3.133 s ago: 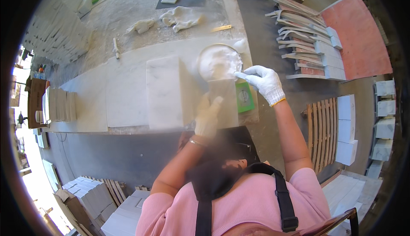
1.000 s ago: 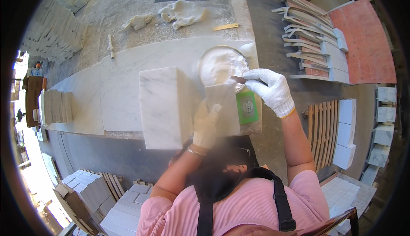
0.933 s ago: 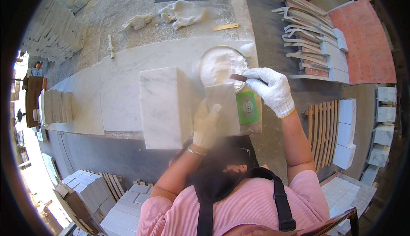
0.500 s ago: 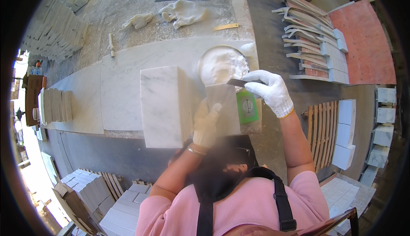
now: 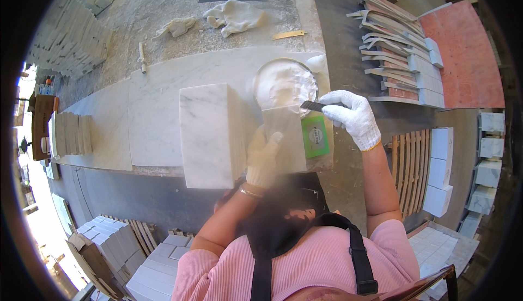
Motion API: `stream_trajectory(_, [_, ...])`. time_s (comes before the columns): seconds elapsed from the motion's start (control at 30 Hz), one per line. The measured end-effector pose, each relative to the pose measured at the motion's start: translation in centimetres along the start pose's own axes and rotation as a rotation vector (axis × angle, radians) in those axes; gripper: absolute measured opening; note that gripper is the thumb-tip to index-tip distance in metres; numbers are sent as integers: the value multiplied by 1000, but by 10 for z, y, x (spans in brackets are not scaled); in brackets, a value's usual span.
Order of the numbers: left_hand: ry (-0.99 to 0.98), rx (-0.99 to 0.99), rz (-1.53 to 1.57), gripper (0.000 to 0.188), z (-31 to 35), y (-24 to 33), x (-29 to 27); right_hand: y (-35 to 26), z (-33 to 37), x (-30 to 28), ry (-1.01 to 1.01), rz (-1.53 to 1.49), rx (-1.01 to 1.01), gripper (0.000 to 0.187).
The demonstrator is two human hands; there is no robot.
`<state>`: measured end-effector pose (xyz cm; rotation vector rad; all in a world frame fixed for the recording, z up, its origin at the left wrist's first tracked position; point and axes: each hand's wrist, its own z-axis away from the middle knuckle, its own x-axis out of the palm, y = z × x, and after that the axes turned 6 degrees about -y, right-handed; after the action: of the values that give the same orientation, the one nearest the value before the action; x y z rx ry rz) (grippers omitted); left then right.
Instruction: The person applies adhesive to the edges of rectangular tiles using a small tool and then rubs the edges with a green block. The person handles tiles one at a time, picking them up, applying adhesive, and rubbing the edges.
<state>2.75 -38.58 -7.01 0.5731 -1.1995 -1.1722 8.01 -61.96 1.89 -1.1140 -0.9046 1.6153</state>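
Observation:
My left hand (image 5: 263,157), in a pale glove, is closed on a grey-white marble tile (image 5: 290,137) with its thumb over the face. The tile's far edge overlaps the near rim of a round bowl (image 5: 256,88) of white paste (image 5: 286,83). In a white glove, my right hand (image 5: 354,117) pinches a small dark scraper (image 5: 311,106). The scraper's flat blade points left, near the tile's far right corner. Just right of the tile lies a green-edged box or pad (image 5: 316,137) with a pale label.
A stack of marble tiles (image 5: 206,137) stands left of my left hand on the marble worktop (image 5: 155,102). Farther back lie cloth gloves (image 5: 234,17) and a yellow strip (image 5: 289,34). Curved pale strips (image 5: 387,42) and a wooden pallet (image 5: 411,170) are at right.
My right hand has shifted slightly right, drawing the scraper away from the tile's corner. My left hand and the tile look unmoved.

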Motion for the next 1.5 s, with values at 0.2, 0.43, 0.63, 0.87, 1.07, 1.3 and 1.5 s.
stream_trajectory(0.2, [9, -4, 14, 46, 1, 3, 2, 0, -4, 2, 24, 5, -33, 23])
stream_trajectory(0.43, [10, 2, -23, 44, 1, 3, 0, 10, -20, 16, 162, 628, -245, 21])
stream_trajectory(0.63, [42, -17, -160, 43, -2, -2, -3, 5, -31, 2, 147, 743, -106, 44])
stream_trajectory(0.87, [5, 16, -7, 44, 0, -7, -4, 16, -86, -32, 266, 526, -138, 65])
stream_trajectory(1.07, [13, 29, 8, 50, -2, -11, -6, 28, -111, -28, 33, -15, -20, 36])
stream_trajectory(1.3, [1, 24, -32, 47, 0, -8, -3, 4, -19, -37, -48, -68, -224, 42])
stream_trajectory(1.5, [-19, 30, 25, 47, 2, -3, -2, -13, 26, -22, -73, 134, -81, 44])
